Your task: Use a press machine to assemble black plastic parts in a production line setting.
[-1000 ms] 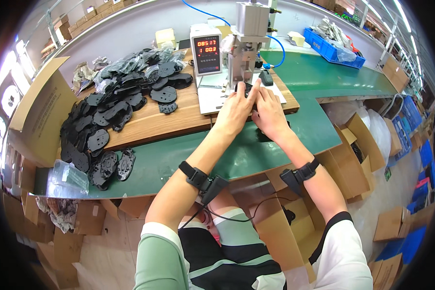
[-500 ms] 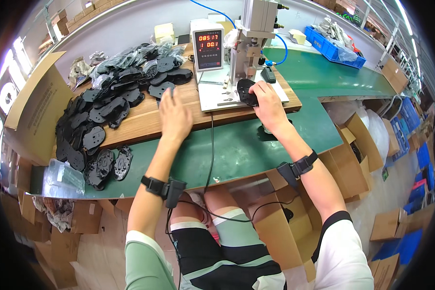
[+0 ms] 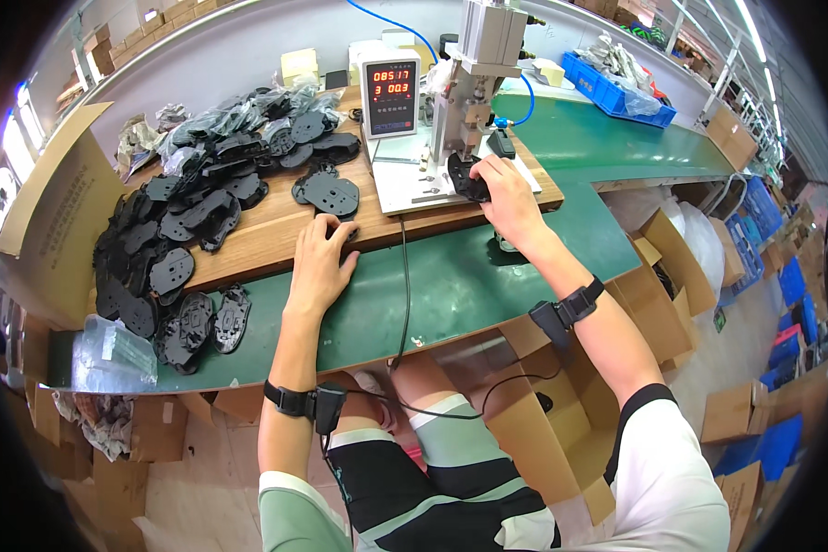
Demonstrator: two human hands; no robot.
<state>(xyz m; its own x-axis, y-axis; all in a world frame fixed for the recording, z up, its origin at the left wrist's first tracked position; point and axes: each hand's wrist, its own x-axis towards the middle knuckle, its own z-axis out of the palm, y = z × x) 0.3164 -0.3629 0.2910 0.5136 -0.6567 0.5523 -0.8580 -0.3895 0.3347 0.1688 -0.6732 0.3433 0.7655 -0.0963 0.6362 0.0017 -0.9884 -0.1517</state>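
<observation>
My right hand (image 3: 511,200) grips a black plastic shell (image 3: 466,178) by its right side, fingers and thumb closed on it. The shell sits tilted under the head of a metal bench press (image 3: 463,115), over its white base plate (image 3: 395,177). My left hand (image 3: 318,267) lies at the front edge of the wooden board, fingers curled down over the near end of a flat black shell (image 3: 331,195). Its thumb stands a little apart, and the fingertips are partly hidden. Another dark shell shows partly beneath that flat one.
A heap of black shells (image 3: 216,207) and clear plastic bags covers the wooden board (image 3: 271,241) at left. Beside the press stands a display box (image 3: 391,95) with red digits. A cardboard box (image 3: 55,216) rises far left; a blue crate (image 3: 616,89) sits back right. A black cable (image 3: 405,304) hangs over the table edge.
My left hand has drawn back toward me, and two dark shells now lie apart from the heap, near its fingers. My right hand keeps its shell at the press. The display digits have changed.
</observation>
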